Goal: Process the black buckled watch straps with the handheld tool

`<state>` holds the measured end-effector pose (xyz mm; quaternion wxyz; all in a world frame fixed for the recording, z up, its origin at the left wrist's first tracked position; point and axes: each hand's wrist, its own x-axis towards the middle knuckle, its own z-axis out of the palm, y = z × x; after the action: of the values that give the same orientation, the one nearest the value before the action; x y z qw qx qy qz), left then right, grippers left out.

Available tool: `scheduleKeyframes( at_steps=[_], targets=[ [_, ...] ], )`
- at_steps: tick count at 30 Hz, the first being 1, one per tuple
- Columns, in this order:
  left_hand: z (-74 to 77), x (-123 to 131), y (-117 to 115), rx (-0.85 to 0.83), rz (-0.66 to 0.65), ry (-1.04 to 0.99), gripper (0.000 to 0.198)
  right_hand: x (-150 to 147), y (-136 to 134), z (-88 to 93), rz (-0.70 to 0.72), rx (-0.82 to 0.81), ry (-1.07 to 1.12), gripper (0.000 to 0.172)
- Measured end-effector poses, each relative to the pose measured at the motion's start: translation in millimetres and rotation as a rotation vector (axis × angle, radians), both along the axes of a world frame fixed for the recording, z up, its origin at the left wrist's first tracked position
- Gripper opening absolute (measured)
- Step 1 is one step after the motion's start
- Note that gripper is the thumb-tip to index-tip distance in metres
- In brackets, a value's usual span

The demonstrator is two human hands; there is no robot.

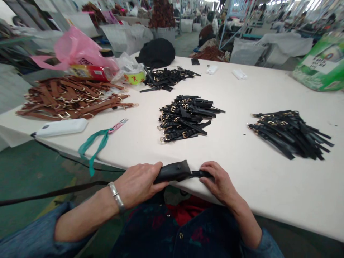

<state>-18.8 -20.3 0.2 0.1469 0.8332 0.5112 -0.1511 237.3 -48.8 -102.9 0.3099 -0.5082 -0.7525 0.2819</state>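
At the near edge of the table [242, 168], your left hand [139, 184] closes around the black tool [174, 171] while your right hand [219, 182] pinches the black strap [202, 174] at its tip, both kept low against the tabletop, seemingly so the edge steadies them.

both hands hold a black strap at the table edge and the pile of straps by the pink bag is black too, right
Not quite. The head view shows the pile of straps by the pink bag is brown, not black. The rest stands: the left hand and the right hand hold a black strap at the table edge.
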Motion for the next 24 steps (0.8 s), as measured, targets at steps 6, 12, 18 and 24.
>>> scheduleKeyframes(
  at_steps=[6, 12, 18, 24],
  targets=[
    [-0.4, -11, -2, -0.036, 0.062, -0.034, 0.035, -2, -2, 1.7, 0.005, 0.014, -0.063, 0.022],
    [-3.6, -30, -12, -0.049, 0.117, -0.038, 0.036, -14, -1, 6.9, 0.031, 0.054, -0.187, 0.019],
    [-7.7, -23, -8, -0.027, 0.11, -0.063, 0.032, -20, 4, 8.1, 0.058, 0.053, -0.216, 0.018],
    [-11.4, -24, -11, 0.002, 0.071, -0.092, 0.031, -17, 6, 8.2, 0.075, 0.016, -0.22, 0.018]
  ],
)
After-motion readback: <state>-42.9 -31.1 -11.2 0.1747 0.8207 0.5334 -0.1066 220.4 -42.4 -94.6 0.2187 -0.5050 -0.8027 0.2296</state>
